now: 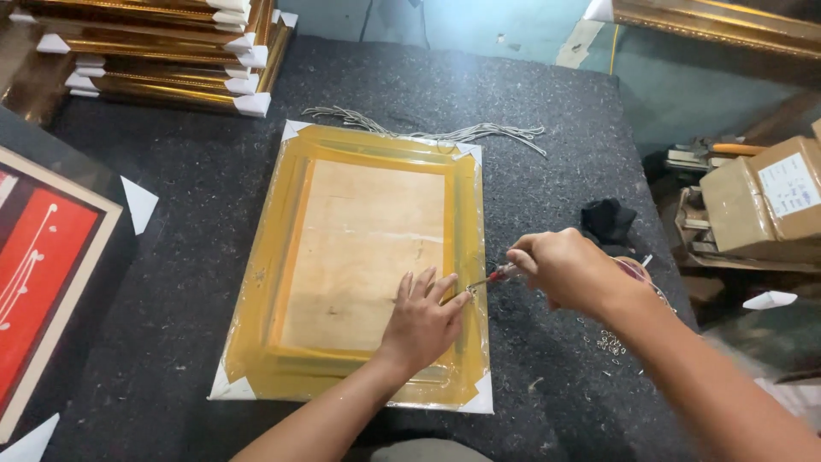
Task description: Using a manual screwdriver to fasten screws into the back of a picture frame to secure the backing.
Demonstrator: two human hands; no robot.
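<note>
A gold picture frame (291, 231), wrapped in clear plastic with white corner guards, lies face down on the dark felt table (188, 171); its plywood back (368, 248) faces up. My left hand (423, 318) rests flat on the back near the frame's right rail, fingers spread. My right hand (566, 268) grips a small red-handled tool (492, 277) whose metal tip touches the right rail just by my left fingertips.
A bundle of grey cords (479, 133) lies behind the frame. Stacked gold frames (162, 51) sit at the back left, and a red framed picture (43, 257) at the left. A black cloth (609, 221), small metal rings (609, 342) and cardboard boxes (770, 205) are to the right.
</note>
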